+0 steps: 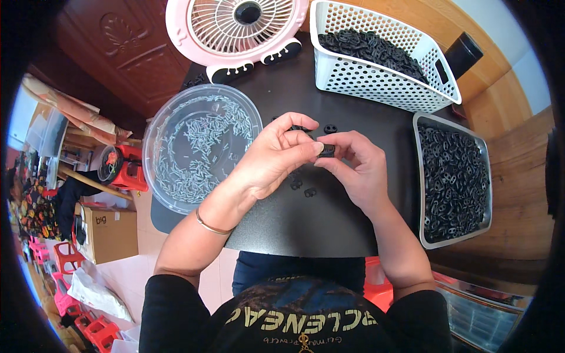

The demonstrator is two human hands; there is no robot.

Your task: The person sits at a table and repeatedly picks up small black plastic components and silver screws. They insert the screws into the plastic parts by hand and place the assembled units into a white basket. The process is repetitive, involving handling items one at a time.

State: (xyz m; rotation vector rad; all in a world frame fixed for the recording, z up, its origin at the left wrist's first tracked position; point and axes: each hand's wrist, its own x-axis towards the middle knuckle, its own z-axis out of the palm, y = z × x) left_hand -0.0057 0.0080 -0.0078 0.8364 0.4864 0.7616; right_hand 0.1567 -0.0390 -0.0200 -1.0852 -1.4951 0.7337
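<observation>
In front of me, above the dark table, my left hand (273,154) and my right hand (362,167) meet at a small black plastic cord lock (326,151). The left thumb presses on the cord lock, while the right thumb and index finger pinch it from the right side. Just beyond my fingers lies a loose black two-holed piece (331,128). Other black pieces (310,192) rest on the table below my hands, and some are partly hidden behind the left hand.
A clear round tub (220,88) with many small metal springs (206,130) stands left. A white perforated basket (376,88) of black pieces is at the back right. On the right sits a metal tray (459,239) of two-holed black pieces. A pink fan (179,29) stands at the back.
</observation>
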